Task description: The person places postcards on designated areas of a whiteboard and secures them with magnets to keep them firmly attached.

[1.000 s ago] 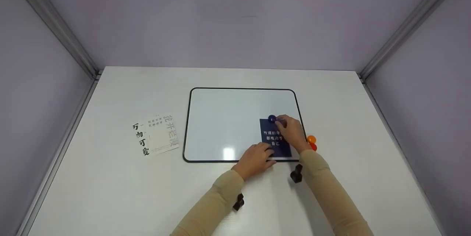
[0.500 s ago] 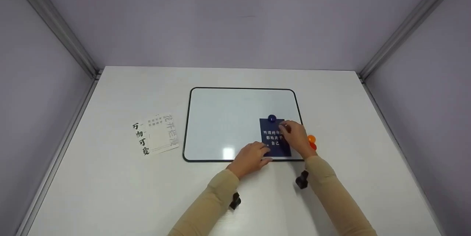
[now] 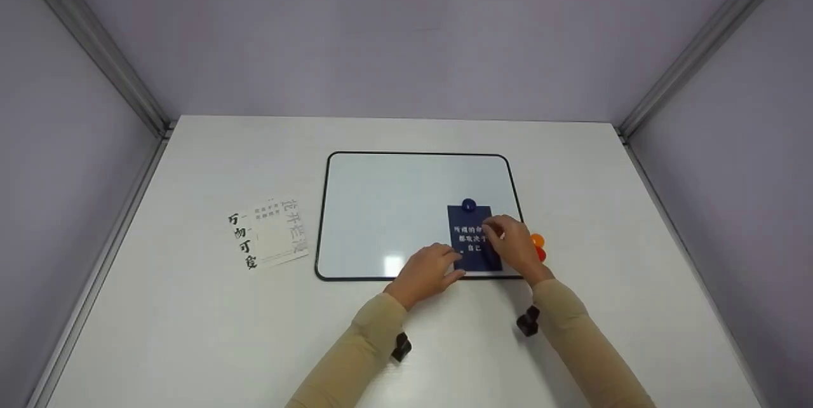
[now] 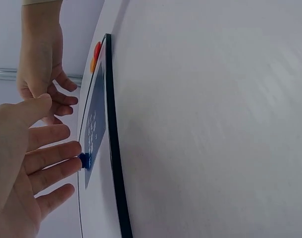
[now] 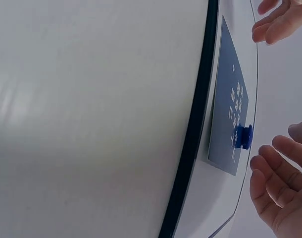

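A dark blue card [image 3: 471,260] with white characters lies on the right part of a black-rimmed whiteboard [image 3: 387,204]. On the card's upper edge sits a round blue magnet [image 3: 469,204], seen side-on in the right wrist view as a blue knob [image 5: 246,137]. My left hand [image 3: 424,274] hovers by the card's lower left side, its fingers loosely spread and holding nothing in the left wrist view. Over the card's right edge is my right hand [image 3: 516,246]. Its relaxed, slightly bent fingers [image 5: 277,173] stand apart from card and magnet in the right wrist view.
An orange magnet [image 3: 538,239] and a red magnet [image 3: 541,253] lie just beyond the whiteboard's right edge. To the left of the board, overlapping pale cards [image 3: 273,236] with black characters rest on the white table [image 3: 190,332]. Grey walls enclose the table's back and sides.
My right hand has let go of the blue magnet and drawn back toward the lower right. My left hand has slid slightly left, off the card. Magnet and card have stayed in place.
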The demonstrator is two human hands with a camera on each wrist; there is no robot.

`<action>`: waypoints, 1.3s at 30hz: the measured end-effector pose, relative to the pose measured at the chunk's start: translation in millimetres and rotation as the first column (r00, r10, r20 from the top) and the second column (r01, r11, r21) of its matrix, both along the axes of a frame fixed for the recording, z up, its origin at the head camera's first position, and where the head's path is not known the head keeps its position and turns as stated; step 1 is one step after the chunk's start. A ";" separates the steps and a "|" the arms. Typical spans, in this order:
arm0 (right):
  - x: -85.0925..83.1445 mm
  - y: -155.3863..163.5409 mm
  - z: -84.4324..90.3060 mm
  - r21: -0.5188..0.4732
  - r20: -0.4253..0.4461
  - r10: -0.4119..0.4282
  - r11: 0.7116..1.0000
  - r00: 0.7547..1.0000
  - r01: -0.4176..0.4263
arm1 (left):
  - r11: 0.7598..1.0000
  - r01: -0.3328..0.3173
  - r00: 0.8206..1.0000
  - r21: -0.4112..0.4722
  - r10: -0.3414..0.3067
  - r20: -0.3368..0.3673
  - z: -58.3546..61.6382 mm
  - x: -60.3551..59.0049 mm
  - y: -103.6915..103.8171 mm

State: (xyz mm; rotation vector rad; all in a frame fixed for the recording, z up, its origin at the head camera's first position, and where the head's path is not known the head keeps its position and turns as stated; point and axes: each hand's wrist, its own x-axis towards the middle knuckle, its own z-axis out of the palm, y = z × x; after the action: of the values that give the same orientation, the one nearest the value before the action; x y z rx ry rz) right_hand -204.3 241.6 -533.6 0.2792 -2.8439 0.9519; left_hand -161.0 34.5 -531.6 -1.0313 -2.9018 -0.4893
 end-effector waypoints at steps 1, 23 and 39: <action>0.9 0.2 0.5 0.003 -0.004 0.006 1.000 1.000 -0.006 | 1.000 0.000 1.000 0.000 0.000 0.006 0.6 0.0 -0.8; 26.9 14.0 -5.3 0.124 0.132 0.017 0.992 0.991 -0.034 | 0.994 -0.031 0.999 0.103 0.032 -0.006 0.2 -0.2 -26.5; 43.8 24.7 -15.6 0.322 0.071 0.111 0.938 0.991 -0.128 | 0.986 -0.103 0.994 0.132 0.098 0.047 -3.5 1.4 -47.4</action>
State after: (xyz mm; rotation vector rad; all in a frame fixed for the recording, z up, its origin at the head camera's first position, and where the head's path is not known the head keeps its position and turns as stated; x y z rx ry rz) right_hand -160.5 266.4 -549.1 0.4726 -3.0543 0.5046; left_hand -159.6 -12.9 -535.1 -0.8623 -2.8905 -0.6970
